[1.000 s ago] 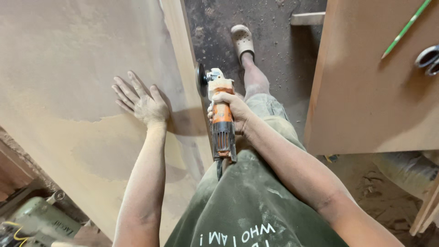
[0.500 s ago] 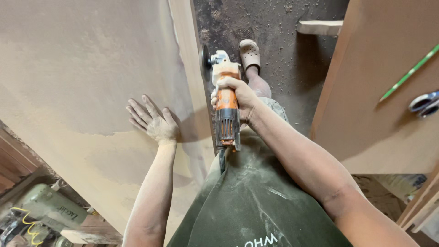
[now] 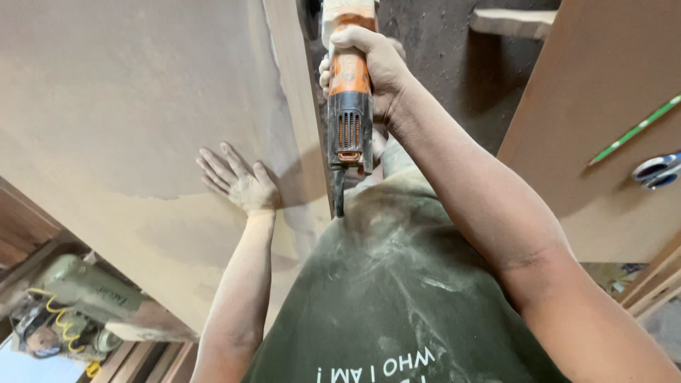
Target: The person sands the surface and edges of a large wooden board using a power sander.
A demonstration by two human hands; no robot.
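Your right hand (image 3: 369,71) is closed tight around the orange and grey body of the handheld angle grinder (image 3: 347,106), fingers (image 3: 355,39) wrapped over its top and the thumb side hidden behind the casing. The grinder points away from you, along the near edge of the large pale dusty wooden board (image 3: 120,106); its head runs off the top of the frame, so you cannot tell whether the disc touches the wood. Its black cord (image 3: 338,195) drops from the tail of the tool toward your dusty green shirt (image 3: 397,284).

Your left hand (image 3: 237,183) lies flat on the board's face, fingers spread wide and open, palm pressed against the surface and gripping nothing. It sits just left of the board's edge, with a narrow strip of wood between it and the grinder.

To the right of the grinder there is a gap of dark dusty floor (image 3: 454,78), then a second brown board (image 3: 589,142) standing well apart, carrying a green pencil (image 3: 635,130) and blue-handled scissors (image 3: 656,171). At lower left a green power tool with a yellow coiled cord (image 3: 71,305) lies below the board.
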